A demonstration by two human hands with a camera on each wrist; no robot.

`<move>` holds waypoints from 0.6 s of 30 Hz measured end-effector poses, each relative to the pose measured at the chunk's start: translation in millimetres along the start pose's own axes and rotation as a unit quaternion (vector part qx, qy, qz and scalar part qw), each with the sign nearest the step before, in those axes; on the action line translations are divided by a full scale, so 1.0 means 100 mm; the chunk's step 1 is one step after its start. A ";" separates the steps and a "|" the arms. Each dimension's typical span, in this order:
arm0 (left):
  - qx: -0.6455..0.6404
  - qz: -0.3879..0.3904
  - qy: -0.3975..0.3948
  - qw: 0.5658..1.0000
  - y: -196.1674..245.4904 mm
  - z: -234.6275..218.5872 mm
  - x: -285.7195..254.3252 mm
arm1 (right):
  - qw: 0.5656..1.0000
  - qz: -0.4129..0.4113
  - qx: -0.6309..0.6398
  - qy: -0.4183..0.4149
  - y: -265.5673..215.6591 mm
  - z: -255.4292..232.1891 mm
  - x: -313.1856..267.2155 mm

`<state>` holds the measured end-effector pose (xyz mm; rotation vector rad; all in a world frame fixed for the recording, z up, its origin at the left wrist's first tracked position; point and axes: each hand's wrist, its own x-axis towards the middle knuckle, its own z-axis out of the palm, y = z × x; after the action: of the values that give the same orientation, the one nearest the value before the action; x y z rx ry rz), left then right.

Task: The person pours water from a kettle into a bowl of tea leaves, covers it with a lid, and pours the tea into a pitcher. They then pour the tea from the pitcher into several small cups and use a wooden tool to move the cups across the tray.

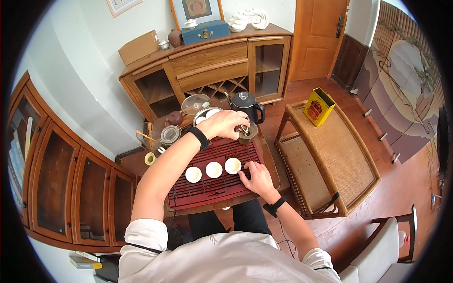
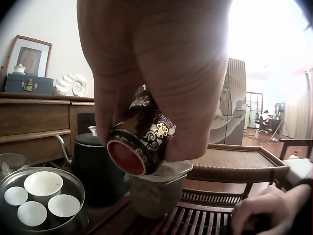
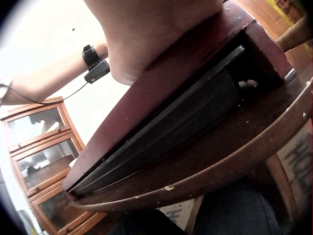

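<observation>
Left grip (image 1: 222, 125) curled round patterned jar (image 2: 142, 137), tilted at rim of lidless vessel (image 2: 156, 193), tray's far right corner. Right hand (image 1: 258, 179) loose at tray's (image 1: 207, 199) right edge, beside end cup (image 1: 232, 166). Rattan cart (image 1: 347, 151) right of desk (image 1: 275, 172).

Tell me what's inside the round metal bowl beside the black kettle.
The metal bowl holds four white cups, seen in the left wrist view. Its base directly beneath them is covered, so anything there can't be seen.
</observation>
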<state>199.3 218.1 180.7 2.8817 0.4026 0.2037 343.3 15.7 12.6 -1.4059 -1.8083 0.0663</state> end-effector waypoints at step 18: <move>-0.115 -0.038 0.131 0.984 -0.04 0.16 -0.15 | 1.000 -0.002 -0.002 -0.002 0.01 0.02 0.00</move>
<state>186.3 214.6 162.9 2.6128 0.4971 0.5792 343.4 16.7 10.6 -1.4055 -1.8147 0.0643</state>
